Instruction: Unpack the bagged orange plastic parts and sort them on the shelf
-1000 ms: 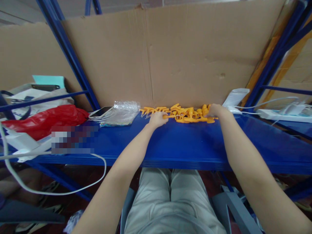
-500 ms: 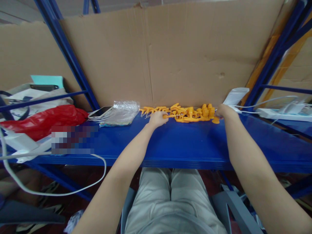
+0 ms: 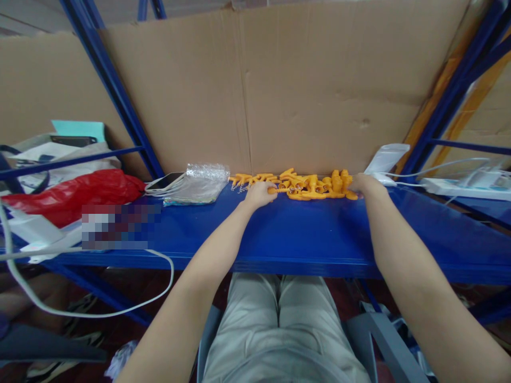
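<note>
A row of small orange plastic pieces [image 3: 309, 185] lies along the cardboard at the back of the blue table. At its left end are branch-like pieces with little metal chains [image 3: 239, 181]; the middle ones look hollow, and several stand upright at the right. My left hand [image 3: 259, 196] is closed in a pinch on a thin orange piece with a chain [image 3: 284, 190], in front of the row. At the right end, my right hand [image 3: 362, 185] has its fingers by a rounded orange piece [image 3: 352, 196]. Those fingertips are mostly hidden, so its grip is unclear.
Left of the row lie a clear plastic packet [image 3: 199, 186] and a phone [image 3: 170, 181] with a white cable. A red plastic bag [image 3: 80, 197] is farther left. A white packet [image 3: 387, 159] and a power strip [image 3: 465, 187] sit at the right. Blue shelf posts rise on both sides.
My right hand has shifted slightly left, closer to the upright orange pieces, and the rounded piece beside it now sits nearer the row. The left hand keeps its pinch almost in place.
</note>
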### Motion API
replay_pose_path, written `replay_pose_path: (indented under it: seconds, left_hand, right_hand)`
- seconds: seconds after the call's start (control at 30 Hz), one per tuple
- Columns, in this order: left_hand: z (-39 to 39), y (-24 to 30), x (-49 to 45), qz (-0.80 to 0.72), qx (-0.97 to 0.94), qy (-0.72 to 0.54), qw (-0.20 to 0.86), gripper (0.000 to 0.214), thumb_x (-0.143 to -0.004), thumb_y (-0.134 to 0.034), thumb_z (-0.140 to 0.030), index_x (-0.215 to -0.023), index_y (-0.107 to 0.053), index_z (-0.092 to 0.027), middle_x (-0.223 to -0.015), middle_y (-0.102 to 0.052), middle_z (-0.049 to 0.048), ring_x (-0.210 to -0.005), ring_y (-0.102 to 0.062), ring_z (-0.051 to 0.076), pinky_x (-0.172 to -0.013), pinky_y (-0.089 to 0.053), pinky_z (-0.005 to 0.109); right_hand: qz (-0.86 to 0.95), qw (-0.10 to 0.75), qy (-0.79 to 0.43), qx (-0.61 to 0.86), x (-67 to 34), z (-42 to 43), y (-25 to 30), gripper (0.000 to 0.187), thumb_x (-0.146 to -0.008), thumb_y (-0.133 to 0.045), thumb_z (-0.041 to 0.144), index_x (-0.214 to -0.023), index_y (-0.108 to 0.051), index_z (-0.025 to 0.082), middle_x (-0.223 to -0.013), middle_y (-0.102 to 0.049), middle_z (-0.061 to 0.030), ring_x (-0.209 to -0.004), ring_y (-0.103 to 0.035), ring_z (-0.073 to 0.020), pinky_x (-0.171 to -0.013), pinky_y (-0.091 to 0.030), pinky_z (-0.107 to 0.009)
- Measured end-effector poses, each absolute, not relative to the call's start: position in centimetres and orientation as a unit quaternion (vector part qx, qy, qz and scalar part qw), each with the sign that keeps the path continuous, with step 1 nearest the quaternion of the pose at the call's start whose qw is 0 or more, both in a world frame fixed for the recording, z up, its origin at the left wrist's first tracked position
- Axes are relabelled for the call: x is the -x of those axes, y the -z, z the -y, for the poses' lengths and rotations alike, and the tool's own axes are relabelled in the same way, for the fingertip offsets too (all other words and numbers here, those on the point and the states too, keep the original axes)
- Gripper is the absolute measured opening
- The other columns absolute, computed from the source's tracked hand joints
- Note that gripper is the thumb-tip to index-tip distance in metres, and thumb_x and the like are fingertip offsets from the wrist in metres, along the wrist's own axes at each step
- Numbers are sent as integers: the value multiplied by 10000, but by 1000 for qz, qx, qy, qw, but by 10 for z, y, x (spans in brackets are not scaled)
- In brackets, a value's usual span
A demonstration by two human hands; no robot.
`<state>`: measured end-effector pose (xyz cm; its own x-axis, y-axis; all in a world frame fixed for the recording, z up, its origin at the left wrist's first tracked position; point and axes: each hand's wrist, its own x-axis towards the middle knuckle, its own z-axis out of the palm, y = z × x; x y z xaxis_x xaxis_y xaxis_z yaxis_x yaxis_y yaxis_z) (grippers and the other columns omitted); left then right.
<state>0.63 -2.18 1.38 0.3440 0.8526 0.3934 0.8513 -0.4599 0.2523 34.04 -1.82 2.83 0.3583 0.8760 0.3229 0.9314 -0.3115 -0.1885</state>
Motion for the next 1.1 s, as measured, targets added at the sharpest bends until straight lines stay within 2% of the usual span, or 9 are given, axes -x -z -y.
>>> replay_pose_path:
  seconds: [0.07,0.17,0.3,0.47,0.57,0.7,0.8,0.97,1.1]
  left_hand:
    - [21,-13,-7,-513,-823,-245,-1,350,-812,-627,-255,-1131,-767,-224,-949,-789,38,-937,-719,237,-886,-548,315]
    - [20,-11,-7,-505,-826,-250,-4,341,-814,-627,-246,-1121,-772,-216,-967,-785,49,-949,-717,243,-900,-544,326]
    - [20,-11,-8,-495,-833,-248,-8,366,-816,-617,-227,-1154,-758,-213,-1073,-771,48,-999,-704,229,-935,-532,313]
    - [20,-11,-9,-481,-841,-247,-17,389,-802,-618,-183,-1167,-747,-221,-1138,-758,44,-1082,-685,230,-984,-516,320]
    - [19,-10,-7,-470,-847,-248,-24,383,-811,-601,-169,-1160,-746,-231,-1160,-751,48,-1108,-678,237,-996,-514,344]
    - [17,-8,-4,-475,-847,-237,-38,392,-836,-572,-166,-1185,-733,-244,-1207,-735,43,-1166,-655,238,-1037,-494,364]
    - [14,-7,-3,-481,-841,-245,-40,426,-849,-567,-170,-1249,-700,-232,-1269,-708,52,-1213,-631,232,-1077,-468,366]
    - [7,-4,-4,-445,-844,-297,-24,466,-857,-543,-124,-1296,-666,-219,-1345,-663,58,-1270,-593,213,-1099,-455,362]
    - [3,-2,-5,-424,-846,-322,-20,441,-870,-511,-91,-1263,-681,-194,-1314,-680,72,-1235,-612,209,-1072,-477,358]
  right_hand:
    - [529,151,70,832,-329,26,-38,382,-828,-616,251,-1148,-687,56,-1001,-712,-250,-966,-699,-311,-784,-529,-381]
    - [543,187,107,812,-305,38,-53,479,-888,-543,255,-1305,-586,24,-1188,-663,-279,-1102,-656,-332,-876,-510,-407]
    - [675,212,133,694,-264,45,-57,429,-939,-487,260,-1321,-591,97,-1187,-688,-197,-1117,-646,-298,-907,-498,-380]
    - [818,150,137,538,-202,53,-37,330,-981,-445,249,-1182,-682,139,-1231,-686,-156,-1126,-642,-265,-947,-483,-368]
    - [857,130,118,484,-180,57,-21,344,-990,-435,218,-1254,-642,144,-1272,-669,-146,-1161,-626,-250,-956,-475,-359]
    - [870,164,105,453,-179,50,-4,372,-989,-423,197,-1311,-607,192,-1247,-665,-136,-1079,-648,-239,-908,-487,-356]
    - [874,228,48,426,-188,34,5,330,-957,-472,177,-1249,-623,165,-1099,-696,-123,-969,-658,-222,-866,-497,-348]
    - [804,356,-182,440,-189,16,15,295,-871,-588,157,-1164,-555,181,-743,-628,19,-585,-580,-124,-623,-504,-262]
    - [728,374,-373,437,-180,25,15,309,-839,-658,150,-1092,-490,205,-658,-621,55,-422,-489,-78,-441,-413,-191]
